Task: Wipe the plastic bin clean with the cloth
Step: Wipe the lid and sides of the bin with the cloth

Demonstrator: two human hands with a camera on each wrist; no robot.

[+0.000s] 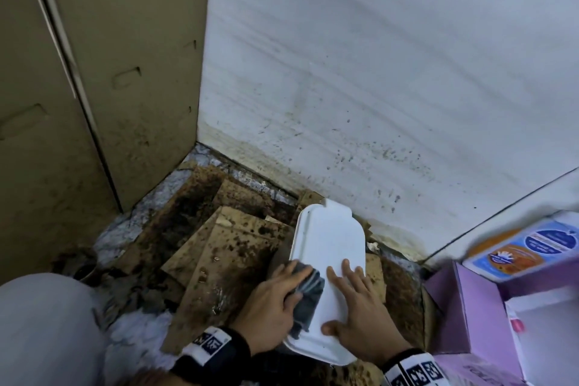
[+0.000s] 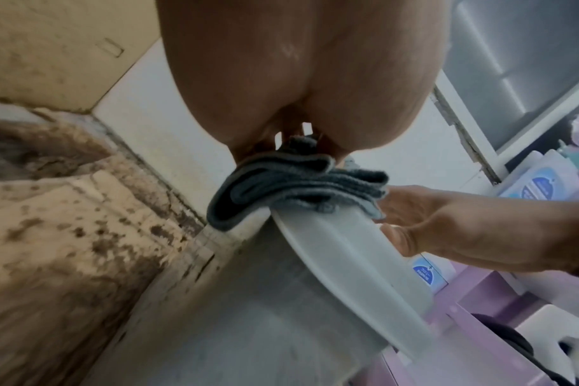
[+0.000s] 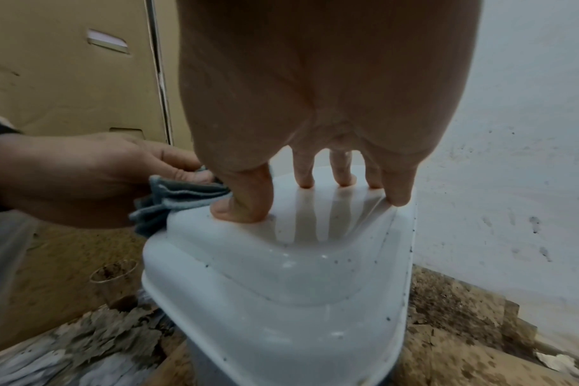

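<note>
A white plastic bin point(image 1: 329, 238) stands on the floor in a corner, its smooth top face toward me, with small dark specks on it point(image 3: 281, 300). My left hand point(image 1: 288, 285) grips a folded grey cloth point(image 1: 308, 294) and holds it against the bin's left edge. In the left wrist view the cloth point(image 2: 298, 188) is bunched under the palm, over the bin's rim point(image 2: 347, 261). My right hand point(image 1: 344, 294) lies flat on the top face with its fingers point(image 3: 306, 172) spread and straight, beside the cloth point(image 3: 175, 203).
Dirty, stained cardboard sheets point(image 1: 219, 247) cover the floor around the bin. A beige metal cabinet point(image 1: 94, 72) stands left and a white speckled wall point(image 1: 376, 88) behind. A purple box point(image 1: 470, 307) with labelled containers point(image 1: 526, 247) sits right. A soiled clear cup point(image 3: 113, 284) stands left of the bin.
</note>
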